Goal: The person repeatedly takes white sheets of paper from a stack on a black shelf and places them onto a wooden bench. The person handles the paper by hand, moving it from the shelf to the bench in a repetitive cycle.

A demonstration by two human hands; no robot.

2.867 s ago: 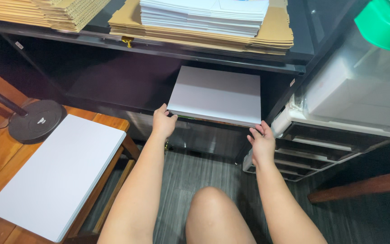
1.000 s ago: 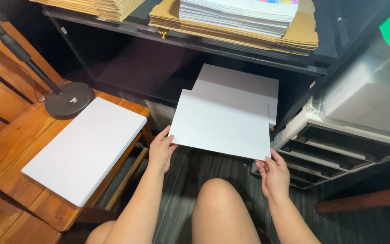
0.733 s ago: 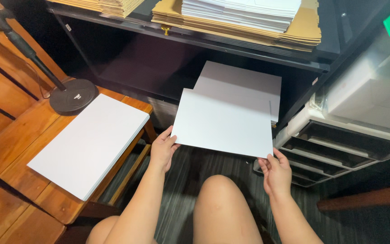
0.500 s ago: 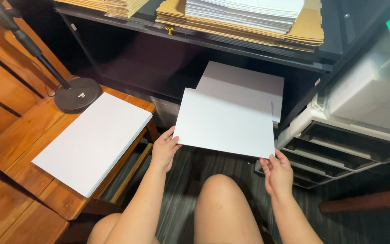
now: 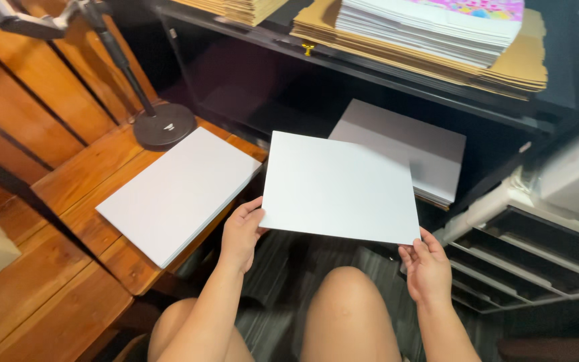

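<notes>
1. Left hand (image 5: 241,233): the fingers are closed in a pinch on the near left corner of a white sheet (image 5: 340,186), thumb on the top face, the other fingers beneath and out of view.
2. Right hand (image 5: 426,268): the fingers are closed lightly on the near right corner of the same sheet, thumb on the edge, the rest underneath.
3. Position of the sheet: it is held in the air, nearly flat, above the person's knee (image 5: 346,295), between a white stack on the shelf (image 5: 413,144) and a white stack on the wooden bench (image 5: 179,191). It touches neither stack.
4. Judged handling: keep both pinches at the corners and the pull even, so the sheet does not sag or crease in the middle. Only the near edge is supported, so the far edge is likely to droop if the sheet is tilted.
5. Judged clearance: the sheet's left corner lies just beside the bench stack, so carry it level and above that stack to avoid catching its edge.
6. Surroundings: a round black stand base (image 5: 164,125) sits on the bench behind the stack. Cardboard and printed sheets (image 5: 430,30) lie on the upper shelf. White plastic drawers (image 5: 537,261) stand to the right.
</notes>
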